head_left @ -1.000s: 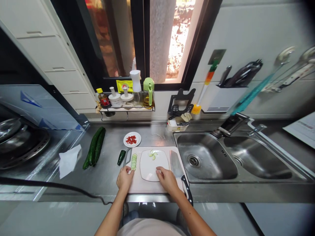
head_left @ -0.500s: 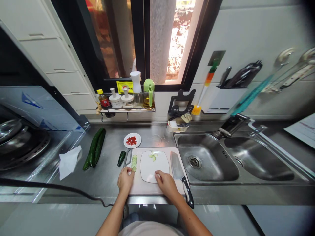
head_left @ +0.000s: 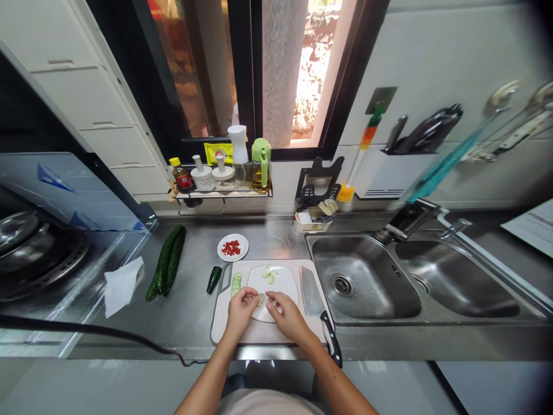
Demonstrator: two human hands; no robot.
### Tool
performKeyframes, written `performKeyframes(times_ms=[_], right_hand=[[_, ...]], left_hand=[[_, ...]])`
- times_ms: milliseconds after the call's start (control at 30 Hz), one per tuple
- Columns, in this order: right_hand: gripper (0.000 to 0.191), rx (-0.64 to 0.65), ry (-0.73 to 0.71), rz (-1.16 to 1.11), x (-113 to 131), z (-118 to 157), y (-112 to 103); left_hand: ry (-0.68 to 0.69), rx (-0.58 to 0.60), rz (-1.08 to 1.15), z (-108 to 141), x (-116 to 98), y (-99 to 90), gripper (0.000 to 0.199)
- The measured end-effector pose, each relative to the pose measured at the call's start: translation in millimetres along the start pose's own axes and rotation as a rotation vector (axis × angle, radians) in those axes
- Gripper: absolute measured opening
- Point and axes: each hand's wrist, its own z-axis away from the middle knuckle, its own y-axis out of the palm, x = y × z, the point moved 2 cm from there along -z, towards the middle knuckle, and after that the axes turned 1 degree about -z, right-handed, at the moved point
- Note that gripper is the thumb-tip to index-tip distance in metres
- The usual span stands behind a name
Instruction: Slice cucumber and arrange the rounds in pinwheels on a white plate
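Cucumber slice [head_left: 261, 300] over plate [head_left: 286, 285].
We note left hand [head_left: 242, 306] gone from slice row [head_left: 236, 281], 10 o'clock; fingers clamped on 1 slice, plate's 8 o'clock. Right hand [head_left: 287, 314] near, fingertips apart. Work seemingly shifts plateward.

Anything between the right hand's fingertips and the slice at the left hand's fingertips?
Nothing visible. Only a small open gap over the white plate parts the right hand from the green-edged slice at the left hand. The knife lies off to the right, outside that gap.
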Motion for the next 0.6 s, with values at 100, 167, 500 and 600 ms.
performKeyframes(times_ms=[100,167,500,600], right_hand=[[0.022,0.041,-0.008,-0.118,0,-5,4],[0.020,0.023,0.013,-0.209,-3,-7,3],[0.021,0.040,0.019,-0.316,-4,-15,-7],[0.021,0.035,0.024,-0.310,-3,-15,-7]], left_hand=[[0.008,0.077,0.049,5,-11,10.6,0.025],[0.014,0.113,0.062,6,-15,13.0,0.025],[0.019,0.142,0.019,6,-20,14.9,0.027],[0.007,0.151,0.009,6,-16,17.1,0.030]])
